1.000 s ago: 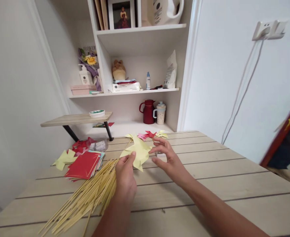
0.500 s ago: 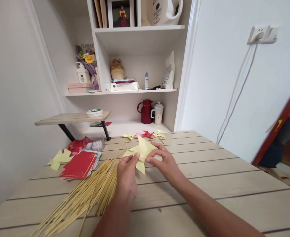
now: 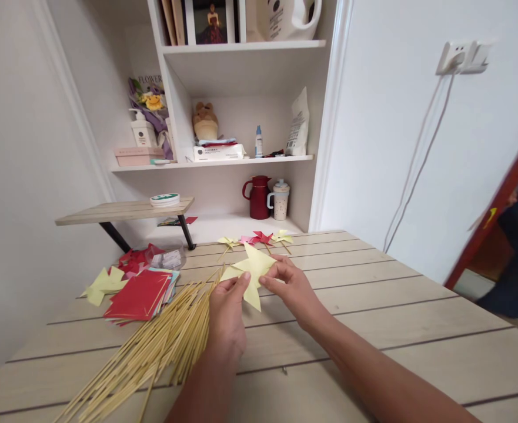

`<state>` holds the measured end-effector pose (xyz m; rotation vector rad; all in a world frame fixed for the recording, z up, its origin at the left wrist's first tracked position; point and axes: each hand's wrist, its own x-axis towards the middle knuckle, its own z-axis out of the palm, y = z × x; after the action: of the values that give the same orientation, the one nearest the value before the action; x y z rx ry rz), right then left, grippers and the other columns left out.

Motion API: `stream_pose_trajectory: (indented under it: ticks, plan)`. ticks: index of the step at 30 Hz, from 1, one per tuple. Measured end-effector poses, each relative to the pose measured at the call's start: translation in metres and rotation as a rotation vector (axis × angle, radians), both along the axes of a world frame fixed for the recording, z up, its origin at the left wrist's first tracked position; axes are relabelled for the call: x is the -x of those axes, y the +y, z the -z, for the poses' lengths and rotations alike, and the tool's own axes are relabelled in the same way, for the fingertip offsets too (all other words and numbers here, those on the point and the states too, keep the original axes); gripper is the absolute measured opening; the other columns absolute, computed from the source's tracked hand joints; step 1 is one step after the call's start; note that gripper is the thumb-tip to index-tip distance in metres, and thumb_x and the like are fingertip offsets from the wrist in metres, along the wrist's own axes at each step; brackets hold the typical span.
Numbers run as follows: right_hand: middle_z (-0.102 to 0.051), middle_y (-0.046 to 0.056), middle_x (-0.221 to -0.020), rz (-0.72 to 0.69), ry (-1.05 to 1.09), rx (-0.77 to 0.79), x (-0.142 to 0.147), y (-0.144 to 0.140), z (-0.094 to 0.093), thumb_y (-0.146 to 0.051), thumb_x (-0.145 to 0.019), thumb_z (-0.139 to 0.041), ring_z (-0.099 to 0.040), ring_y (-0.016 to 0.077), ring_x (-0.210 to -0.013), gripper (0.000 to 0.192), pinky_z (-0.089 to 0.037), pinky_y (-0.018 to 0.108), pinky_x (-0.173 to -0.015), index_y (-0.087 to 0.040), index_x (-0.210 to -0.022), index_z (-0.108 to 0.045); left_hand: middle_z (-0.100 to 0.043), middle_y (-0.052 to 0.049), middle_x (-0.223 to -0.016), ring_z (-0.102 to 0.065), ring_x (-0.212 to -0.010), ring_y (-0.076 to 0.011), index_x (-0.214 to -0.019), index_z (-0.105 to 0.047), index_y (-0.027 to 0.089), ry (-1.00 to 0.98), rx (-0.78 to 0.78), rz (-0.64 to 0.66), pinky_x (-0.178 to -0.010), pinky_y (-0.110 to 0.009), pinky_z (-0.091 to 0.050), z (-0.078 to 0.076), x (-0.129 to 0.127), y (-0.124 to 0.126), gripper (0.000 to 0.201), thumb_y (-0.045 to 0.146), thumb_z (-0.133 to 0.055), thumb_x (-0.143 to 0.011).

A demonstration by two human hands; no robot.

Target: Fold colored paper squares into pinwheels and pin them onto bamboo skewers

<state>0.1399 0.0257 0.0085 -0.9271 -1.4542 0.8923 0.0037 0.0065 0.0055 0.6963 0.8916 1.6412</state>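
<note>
A pale yellow paper pinwheel (image 3: 255,264) is held up over the table between my two hands. My left hand (image 3: 229,302) pinches its lower left side, the thumb lying across the front near the centre. On the right, my right hand (image 3: 291,288) has its thumb and fingers closed on the pinwheel's right blade. Beside my left hand lies a loose bundle of thin wooden sticks (image 3: 166,341). Further left are a stack of coloured paper squares (image 3: 137,295), red on top, and another yellow pinwheel (image 3: 103,286).
Finished pinwheels on sticks, among them a red pinwheel (image 3: 263,237), lie at the table's back edge. A clear plastic box (image 3: 168,258) sits by a small raised shelf (image 3: 122,211). A tiny metal piece (image 3: 284,370) lies in front. A dark-red jug (image 3: 259,198) stands behind.
My hands keep nearly the same grip on the yellow pinwheel. The camera view has shifted slightly, and a dark-clothed figure at the far right edge has moved.
</note>
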Motion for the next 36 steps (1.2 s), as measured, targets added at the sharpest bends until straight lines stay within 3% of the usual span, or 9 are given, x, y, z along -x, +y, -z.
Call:
stream_pose_trajectory:
  ticks: [8,11,14,18,21,27,33,36]
  plan:
    - [-0.059,0.004,-0.106,-0.017,-0.008,-0.02,0.0,0.001,0.0,-0.03,-0.075,-0.074,-0.058,0.0243,-0.104,0.021,-0.039,0.039,-0.096,-0.02,-0.062,-0.06,-0.076,-0.009,-0.082,-0.068,-0.075,-0.0172,-0.079,-0.073,0.012,0.043,-0.012,-0.026,-0.074,-0.028,-0.05,-0.001,-0.002,0.0,0.032,0.033,-0.088,-0.06]
    - [-0.059,0.006,-0.111,0.003,-0.011,-0.053,-0.001,0.001,-0.001,-0.034,-0.072,-0.079,-0.056,0.0262,-0.11,0.02,-0.04,0.039,-0.098,-0.02,-0.065,-0.065,-0.076,-0.008,-0.081,-0.067,-0.074,-0.0172,-0.078,-0.073,0.012,0.092,-0.034,-0.052,-0.073,-0.028,-0.049,-0.001,-0.001,0.002,0.031,0.035,-0.086,-0.062]
    - [-0.06,0.007,-0.119,0.039,0.062,-0.082,-0.007,0.003,-0.004,-0.042,-0.077,-0.075,-0.056,0.0269,-0.113,0.02,-0.042,0.039,-0.095,-0.023,-0.08,-0.072,-0.075,-0.007,-0.079,-0.067,-0.074,-0.0169,-0.077,-0.072,0.012,0.114,-0.035,-0.082,-0.072,-0.028,-0.048,0.0,0.003,0.005,0.03,0.035,-0.085,-0.063]
    - [-0.068,0.005,-0.096,0.031,0.23,-0.002,-0.021,0.009,-0.011,-0.05,-0.083,-0.07,-0.062,0.0227,-0.093,0.028,-0.046,0.038,-0.089,-0.024,-0.092,-0.072,-0.075,-0.007,-0.079,-0.067,-0.074,-0.0172,-0.077,-0.072,0.013,0.112,-0.036,-0.067,-0.073,-0.028,-0.048,0.001,0.008,0.009,0.031,0.035,-0.086,-0.061]
    - [-0.068,0.003,-0.08,-0.02,0.263,0.076,-0.032,0.016,-0.014,-0.05,-0.078,-0.075,-0.061,0.0195,-0.081,0.031,-0.046,0.037,-0.086,-0.021,-0.086,-0.073,-0.076,-0.008,-0.082,-0.068,-0.077,-0.0191,-0.079,-0.073,0.012,0.097,-0.047,0.02,-0.075,-0.03,-0.048,-0.001,0.009,0.009,0.032,0.037,-0.086,-0.062]
    - [-0.069,0.002,-0.079,-0.139,0.308,0.185,-0.041,0.025,-0.01,-0.045,-0.07,-0.083,-0.059,0.0165,-0.076,0.031,-0.046,0.035,-0.083,-0.02,-0.087,-0.074,-0.077,-0.011,-0.09,-0.07,-0.087,-0.0226,-0.088,-0.074,0.011,0.083,-0.026,0.189,-0.085,-0.032,-0.049,-0.007,0.006,0.002,0.035,0.033,-0.086,-0.063]
    - [-0.07,0.001,-0.085,-0.342,0.249,0.215,-0.038,0.02,-0.012,-0.031,-0.063,-0.089,-0.06,0.0154,-0.076,0.029,-0.047,0.032,-0.077,-0.022,-0.087,-0.073,-0.077,-0.01,-0.087,-0.07,-0.083,-0.022,-0.088,-0.074,0.012,0.093,-0.013,0.212,-0.08,-0.031,-0.048,-0.005,0.007,0.003,0.035,0.034,-0.085,-0.063]
    - [-0.069,0.001,-0.09,-0.378,0.223,0.198,-0.036,0.017,-0.014,-0.027,-0.062,-0.089,-0.062,0.0153,-0.079,0.033,-0.048,0.031,-0.076,-0.023,-0.09,-0.071,-0.076,-0.01,-0.084,-0.068,-0.08,-0.0211,-0.085,-0.073,0.012,0.146,-0.019,0.197,-0.077,-0.031,-0.048,-0.001,0.006,0.004,0.033,0.035,-0.085,-0.064]
